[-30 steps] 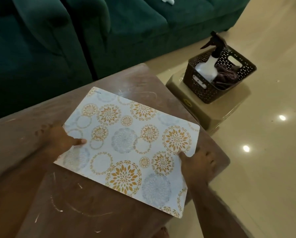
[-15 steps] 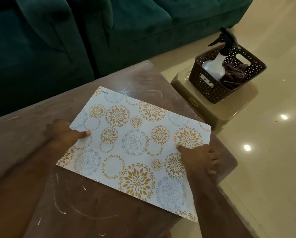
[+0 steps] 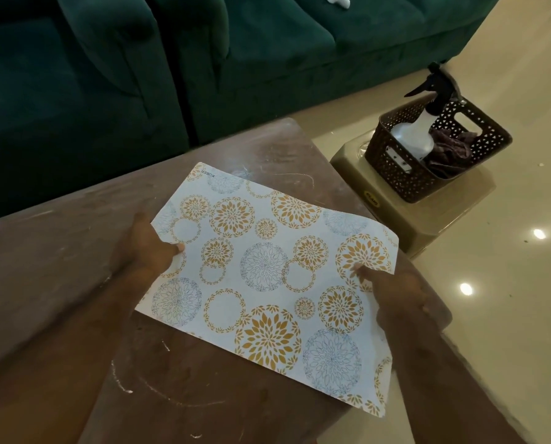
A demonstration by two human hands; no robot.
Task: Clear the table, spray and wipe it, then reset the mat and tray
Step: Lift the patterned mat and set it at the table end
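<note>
Mat coming off the surface

Both hands [image 3: 146,248] [image 3: 392,290] pinch the mat [image 3: 267,274] by opposite edges, likely clearing the dusty surface [image 3: 59,267] for wiping.

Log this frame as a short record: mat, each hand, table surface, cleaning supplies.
mat: floral placemat, held at both side edges, right end bent up, overhanging the table's corner
left hand: grip on mat's left edge
right hand: grip on mat's right edge
table: brown wooden table, white marks
supplies: spray bottle and cloth in brown basket on stool
</note>
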